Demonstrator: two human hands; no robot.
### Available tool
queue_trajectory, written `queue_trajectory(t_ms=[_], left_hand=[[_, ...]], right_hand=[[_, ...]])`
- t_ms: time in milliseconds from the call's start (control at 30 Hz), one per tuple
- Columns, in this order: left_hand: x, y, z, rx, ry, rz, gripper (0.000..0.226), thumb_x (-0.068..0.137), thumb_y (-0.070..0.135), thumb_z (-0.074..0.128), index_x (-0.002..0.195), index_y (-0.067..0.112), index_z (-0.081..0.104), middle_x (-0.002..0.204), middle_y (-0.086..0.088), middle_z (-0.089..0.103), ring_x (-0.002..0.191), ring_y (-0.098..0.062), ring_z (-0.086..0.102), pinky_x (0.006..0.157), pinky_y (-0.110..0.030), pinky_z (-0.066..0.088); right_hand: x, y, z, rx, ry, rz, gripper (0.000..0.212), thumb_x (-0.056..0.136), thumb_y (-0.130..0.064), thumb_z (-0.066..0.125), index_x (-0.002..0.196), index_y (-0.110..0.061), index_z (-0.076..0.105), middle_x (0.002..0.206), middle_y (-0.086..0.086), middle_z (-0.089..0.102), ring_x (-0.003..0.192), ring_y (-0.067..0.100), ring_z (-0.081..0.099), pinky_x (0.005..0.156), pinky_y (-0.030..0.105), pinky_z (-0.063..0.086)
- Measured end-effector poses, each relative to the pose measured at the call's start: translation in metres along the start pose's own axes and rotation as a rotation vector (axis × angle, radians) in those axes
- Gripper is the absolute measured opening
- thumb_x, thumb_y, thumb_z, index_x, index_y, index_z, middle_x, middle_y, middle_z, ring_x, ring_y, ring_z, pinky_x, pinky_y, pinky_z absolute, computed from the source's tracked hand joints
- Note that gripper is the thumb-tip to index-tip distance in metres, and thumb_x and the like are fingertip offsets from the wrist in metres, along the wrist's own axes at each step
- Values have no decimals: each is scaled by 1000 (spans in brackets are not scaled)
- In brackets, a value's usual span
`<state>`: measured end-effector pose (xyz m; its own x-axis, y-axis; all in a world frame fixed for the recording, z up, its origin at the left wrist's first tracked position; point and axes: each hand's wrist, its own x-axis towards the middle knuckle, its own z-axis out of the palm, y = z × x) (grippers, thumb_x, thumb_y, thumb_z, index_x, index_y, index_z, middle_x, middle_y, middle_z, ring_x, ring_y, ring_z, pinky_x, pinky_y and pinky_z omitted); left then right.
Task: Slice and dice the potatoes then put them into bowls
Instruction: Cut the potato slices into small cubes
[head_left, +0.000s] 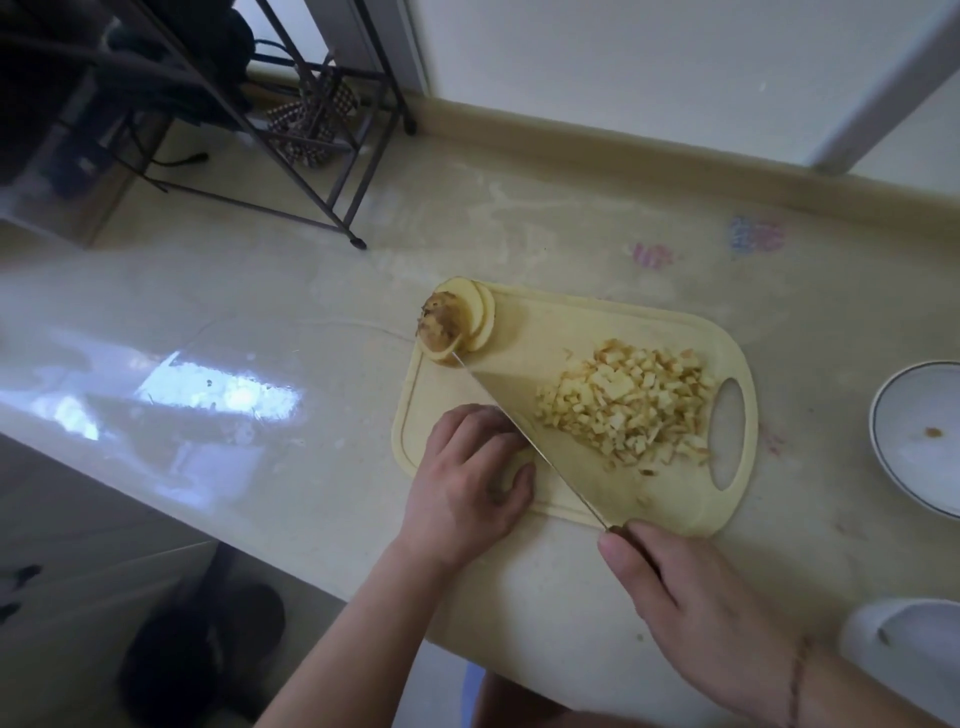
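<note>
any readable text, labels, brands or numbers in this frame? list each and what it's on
None readable.
Two coloured prints on the table covering: blurred patterns, no legible characters.
Cutting board, knife blade, white bowl: no markings visible.

No readable text, label, brand or number is showing; the coloured marks (756, 235) on the worktop (519, 218) are staying too blurred to read.
</note>
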<state>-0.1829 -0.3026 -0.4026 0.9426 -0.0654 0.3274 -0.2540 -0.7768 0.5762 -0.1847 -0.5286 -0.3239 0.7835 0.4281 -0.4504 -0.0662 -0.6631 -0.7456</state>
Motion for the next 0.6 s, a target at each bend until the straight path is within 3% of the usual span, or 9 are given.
queue_trajectory(t_ms=[133, 333, 467, 600], left_hand=[[-3, -2, 0, 4, 2, -17, 21, 81, 14, 79, 98, 2, 75, 106, -11, 68, 108, -34, 60, 93, -43, 52], [-2, -2, 1, -10, 19, -26, 18, 79, 7, 77, 96, 1, 75, 103, -10, 68, 104, -35, 61, 88, -44, 53], [-2, -2, 0, -14, 19, -29, 17, 79, 7, 78, 95, 1, 75, 103, -10, 68, 105, -34, 61, 89, -42, 53], [-2, -2, 1, -11, 19, -26, 16, 79, 7, 77, 94, 1, 75, 101, -10, 68, 104, -34, 62, 88, -42, 53]], right_hand=[[-6, 0, -1, 66, 3, 13, 56, 82, -74, 27, 67, -23, 42, 54, -5, 49, 51, 8, 45, 52, 19, 36], [-10, -1, 0, 98, -25, 43, 70, 75, -87, 22, 68, -21, 42, 55, -3, 49, 54, 12, 48, 63, 37, 47], [-14, -1, -2, 79, -44, 85, 81, 68, -93, 17, 66, -17, 42, 65, 9, 55, 54, 14, 50, 62, 35, 45], [-19, 4, -4, 72, -69, 102, 78, 68, -93, 17, 69, -20, 41, 55, 3, 49, 50, 9, 44, 59, 33, 41]])
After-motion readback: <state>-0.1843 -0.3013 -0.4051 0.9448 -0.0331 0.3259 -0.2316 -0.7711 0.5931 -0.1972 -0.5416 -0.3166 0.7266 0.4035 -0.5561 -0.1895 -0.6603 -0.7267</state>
